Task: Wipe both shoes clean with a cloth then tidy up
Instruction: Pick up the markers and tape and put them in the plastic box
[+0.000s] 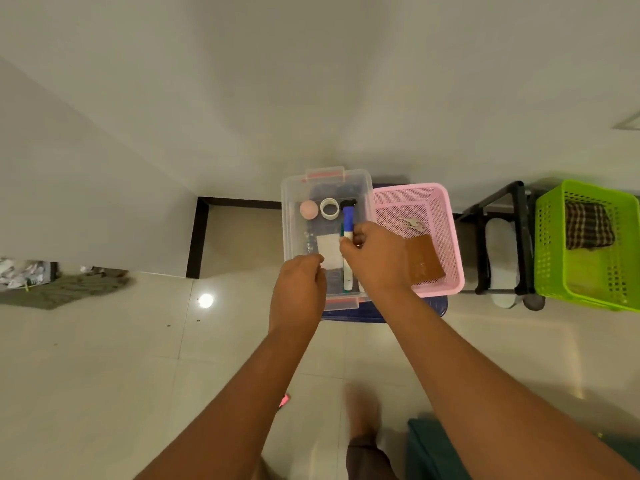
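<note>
Pale tiles (pixel 104 375) are seen under the clear bin (pixel 287 216), where the white cloth (pixel 329 251) is laid flat, long axis pointing to the wall, its edges pinched by the curled left hand (pixel 299 289) and right hand (pixel 375 259).

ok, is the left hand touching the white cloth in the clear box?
Cannot tell. Head view: curled fingers of the left hand overlap a near corner of the white cloth, but from above neither contact nor gap shows.

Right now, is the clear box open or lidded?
Open. No lid covers the box; the ball, tape and cloth lie bare inside, with the left hand and right hand at the cloth.
</note>
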